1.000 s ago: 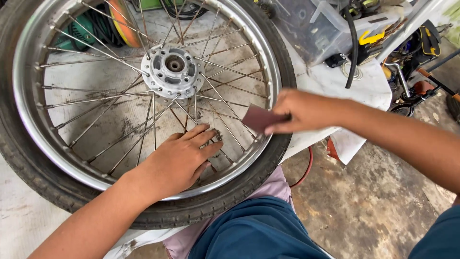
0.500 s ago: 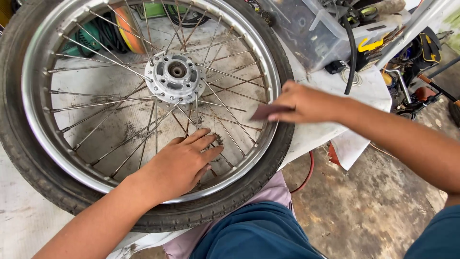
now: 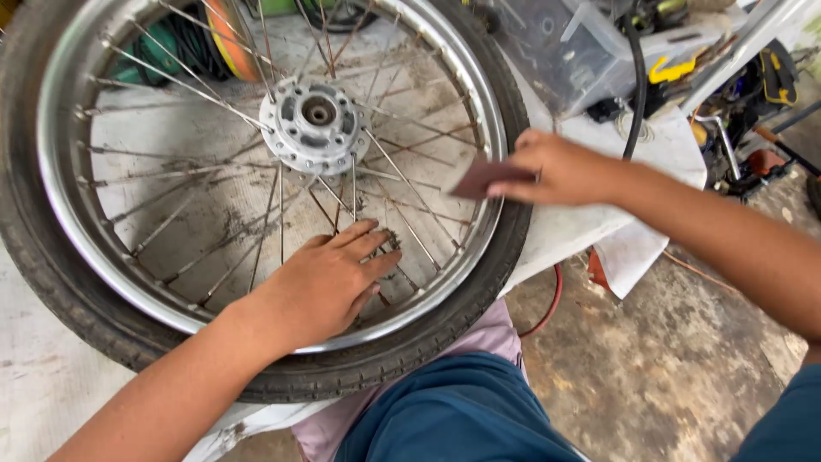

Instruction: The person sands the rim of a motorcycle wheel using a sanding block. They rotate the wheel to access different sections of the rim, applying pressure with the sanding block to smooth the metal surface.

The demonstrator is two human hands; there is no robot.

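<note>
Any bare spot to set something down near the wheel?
Free: pale tabletop left of the black tyre, and white cloth below the right hand. Crowded: the clear plastic bin and tools top right; left hand covers the lower steel spokes.

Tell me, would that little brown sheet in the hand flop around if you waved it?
Probably a bit. The brown sheet looks thin and flat, so it should bend easily and weigh little. It sticks out from the right hand without drooping, so it seems slightly stiff. Only fingertips pinch it over the wheel rim, so it likely isn't slippery.
</note>
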